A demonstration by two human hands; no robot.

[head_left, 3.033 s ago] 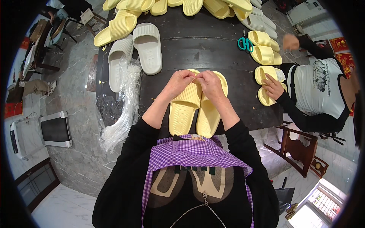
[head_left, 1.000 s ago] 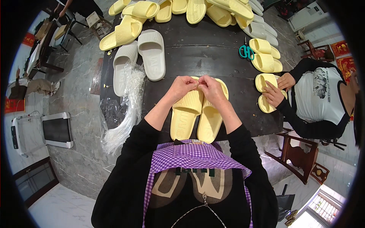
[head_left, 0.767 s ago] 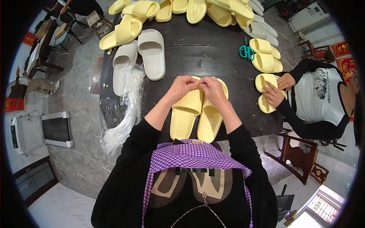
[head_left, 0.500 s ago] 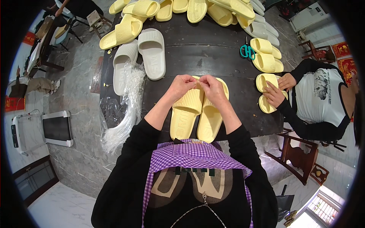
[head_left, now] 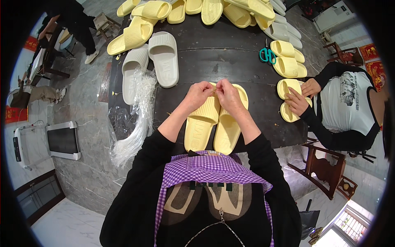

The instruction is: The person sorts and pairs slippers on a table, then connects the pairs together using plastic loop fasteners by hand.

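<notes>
A pair of yellow slide slippers lies side by side in front of me, soles down, toes pointing away: the left slipper (head_left: 199,131) and the right slipper (head_left: 226,134). Over their far ends, my left hand (head_left: 200,94) and my right hand (head_left: 228,97) meet with fingertips pinched close together. Whatever is between the fingertips is too small to name. Both hands partly cover the ribbed straps. To the left, a bundle of clear plastic strands (head_left: 142,113) spills over the table edge, partly on a grey slipper (head_left: 131,88). Another grey slipper (head_left: 164,61) lies beside it.
The dark table (head_left: 214,61) carries a heap of yellow slippers (head_left: 212,11) at its far side. Teal-handled scissors (head_left: 267,55) lie at the far right. A co-worker (head_left: 345,103) at the right edge has both hands on a smaller yellow pair (head_left: 289,113).
My hands stay at the slippers' toes, with only a slight shift of the fingers. At the upper left, a person in dark clothes has come further into view.
</notes>
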